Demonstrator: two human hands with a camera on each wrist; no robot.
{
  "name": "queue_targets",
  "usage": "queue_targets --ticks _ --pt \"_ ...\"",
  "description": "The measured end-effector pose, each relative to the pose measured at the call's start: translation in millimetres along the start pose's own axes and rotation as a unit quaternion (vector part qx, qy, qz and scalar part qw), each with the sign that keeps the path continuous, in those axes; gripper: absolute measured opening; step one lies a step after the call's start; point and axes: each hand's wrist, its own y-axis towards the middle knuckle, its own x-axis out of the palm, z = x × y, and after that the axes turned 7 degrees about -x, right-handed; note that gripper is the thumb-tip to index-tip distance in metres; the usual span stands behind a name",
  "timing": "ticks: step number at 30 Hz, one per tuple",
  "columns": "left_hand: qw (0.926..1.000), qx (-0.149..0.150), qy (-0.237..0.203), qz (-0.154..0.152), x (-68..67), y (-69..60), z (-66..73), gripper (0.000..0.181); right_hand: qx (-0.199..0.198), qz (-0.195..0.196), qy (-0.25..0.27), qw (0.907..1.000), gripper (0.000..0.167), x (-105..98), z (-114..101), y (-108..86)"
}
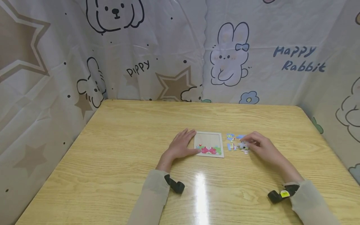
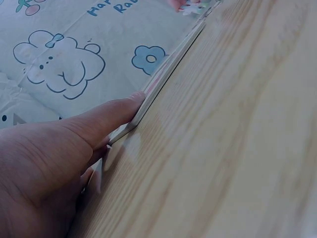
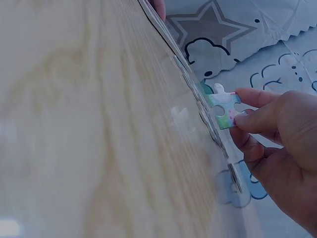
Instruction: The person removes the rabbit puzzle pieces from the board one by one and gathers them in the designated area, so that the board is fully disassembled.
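Note:
A square jigsaw puzzle board lies flat on the table, its bottom row filled with a green and pink picture and the rest bare. My left hand rests at the board's left side, fingers extended along the edge, thumb on the lower left corner. To the right of the board, my right hand pinches a puzzle piece between thumb and fingers. In the right wrist view that piece is held above the table, pale with green and pink patches. Loose pieces lie between the board and my right hand, some partly hidden by it.
The wooden table extends on all sides of the board. A patterned cloth with cartoon animals hangs behind the table and along both sides. Light reflects off the tabletop in front of the board.

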Motion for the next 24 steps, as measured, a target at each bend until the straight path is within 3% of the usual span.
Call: queue_targets --ticks 17,24 --pt "1.0000 0.004 0.000 0.002 0.0 -0.6 -0.8 0.084 0.007 0.030 -0.026 0.9992 0.025 -19.7 14.8 -24.8" --pt "1.0000 0.003 0.001 -0.001 -0.4 -0.5 -0.3 0.085 0.024 0.020 -0.025 0.9992 0.025 -24.3 19.9 -30.0"
